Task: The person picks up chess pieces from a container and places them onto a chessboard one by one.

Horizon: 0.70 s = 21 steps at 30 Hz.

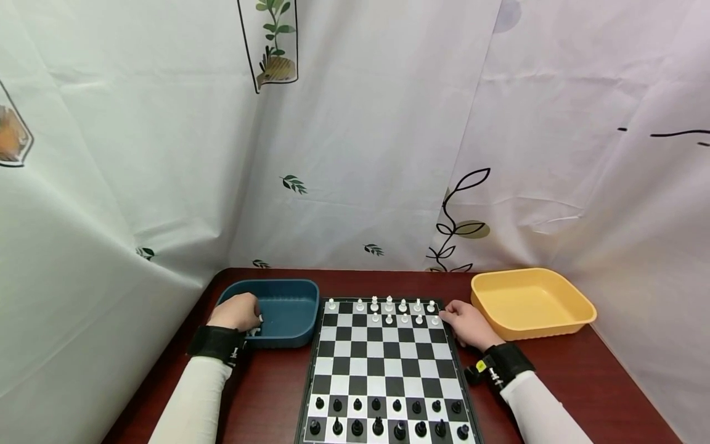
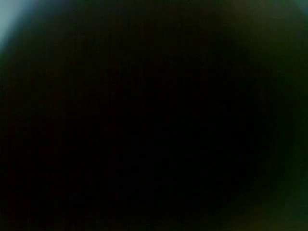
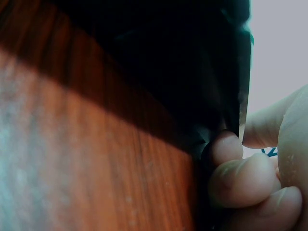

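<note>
My left hand (image 1: 237,313) reaches into the blue bin (image 1: 288,341), fingers curled down around a small white chess piece (image 1: 261,318) that is mostly hidden. More white pieces (image 1: 253,332) lie in the bin below the fingers. The left wrist view is almost wholly dark. On the table is a chessboard (image 1: 383,350), its far right edge pinched by my right hand (image 1: 470,322). In the right wrist view, fingers (image 3: 243,182) curl against the board's dark side (image 3: 192,72). White pieces (image 1: 389,304) stand in the two far rows, black pieces (image 1: 378,425) in the two near rows.
A yellow bin (image 1: 532,333) stands at the back right, beyond my right hand. The dark red table (image 1: 272,394) ends at a printed white curtain (image 1: 355,154) that hangs behind it and along both sides.
</note>
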Each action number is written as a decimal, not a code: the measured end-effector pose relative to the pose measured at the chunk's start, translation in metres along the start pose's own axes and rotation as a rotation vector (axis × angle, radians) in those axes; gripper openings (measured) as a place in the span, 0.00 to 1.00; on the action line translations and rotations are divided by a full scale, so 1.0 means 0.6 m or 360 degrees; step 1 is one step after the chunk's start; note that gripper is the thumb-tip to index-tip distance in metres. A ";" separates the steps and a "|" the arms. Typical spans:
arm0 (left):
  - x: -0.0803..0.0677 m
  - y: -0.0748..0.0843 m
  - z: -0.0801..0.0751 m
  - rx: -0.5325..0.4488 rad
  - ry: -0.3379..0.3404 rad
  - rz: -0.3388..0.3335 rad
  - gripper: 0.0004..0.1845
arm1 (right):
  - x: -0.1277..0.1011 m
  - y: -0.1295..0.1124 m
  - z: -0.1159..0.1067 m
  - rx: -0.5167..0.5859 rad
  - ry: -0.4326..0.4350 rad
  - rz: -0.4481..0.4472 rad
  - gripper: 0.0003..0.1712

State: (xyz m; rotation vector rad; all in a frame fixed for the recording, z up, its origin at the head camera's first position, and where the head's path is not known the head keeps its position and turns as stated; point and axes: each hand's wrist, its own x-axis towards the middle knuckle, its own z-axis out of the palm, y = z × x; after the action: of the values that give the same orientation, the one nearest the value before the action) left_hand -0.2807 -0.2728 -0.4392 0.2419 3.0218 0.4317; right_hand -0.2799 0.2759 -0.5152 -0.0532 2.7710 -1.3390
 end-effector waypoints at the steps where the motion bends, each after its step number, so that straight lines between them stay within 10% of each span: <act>1: 0.000 0.000 0.000 0.0003 0.0003 -0.0003 0.32 | 0.000 0.000 0.000 0.0004 -0.0001 0.0001 0.11; 21: 0.017 -0.011 0.003 0.0021 0.0098 -0.0022 0.15 | 0.000 0.000 0.002 -0.0012 0.0010 -0.0015 0.11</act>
State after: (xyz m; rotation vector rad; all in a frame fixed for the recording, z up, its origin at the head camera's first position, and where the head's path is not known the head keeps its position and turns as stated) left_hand -0.2914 -0.2766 -0.4432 0.2125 3.0853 0.4257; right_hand -0.2800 0.2752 -0.5161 -0.0630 2.7846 -1.3336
